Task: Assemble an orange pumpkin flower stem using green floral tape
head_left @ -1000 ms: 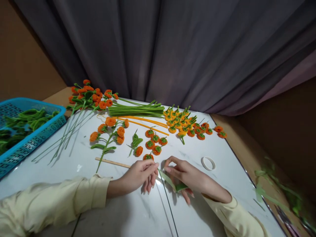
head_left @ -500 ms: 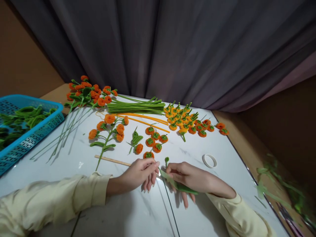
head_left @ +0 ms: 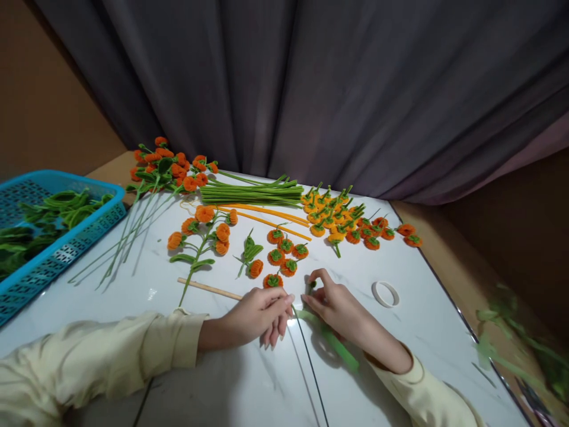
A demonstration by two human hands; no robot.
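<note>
My left hand (head_left: 267,314) is closed in a pinch on the top of a thin dark green wire stem (head_left: 311,356), which slants down toward the front of the table. A light green tape strip (head_left: 335,343) runs from near those fingertips to the right, passing under my right hand. My right hand (head_left: 331,302) curls its thumb and index finger around a small dark green bud-like piece (head_left: 313,284). A thin wooden stick (head_left: 208,289) reaches left from behind my left hand. Orange flower heads (head_left: 273,280) with green backs lie just beyond.
A blue basket (head_left: 118,198) of green leaves stands left. Farther back are orange flower stems (head_left: 164,166), green pipe cleaners (head_left: 253,193) and yellow flower heads (head_left: 331,213). An assembled orange flower spray (head_left: 195,261) lies left of centre, a white ring (head_left: 386,294) right.
My right hand has let go of the green tape and moved up to the small green bud-like piece. My left hand keeps its pinch on the wire. The view has shifted slightly.
</note>
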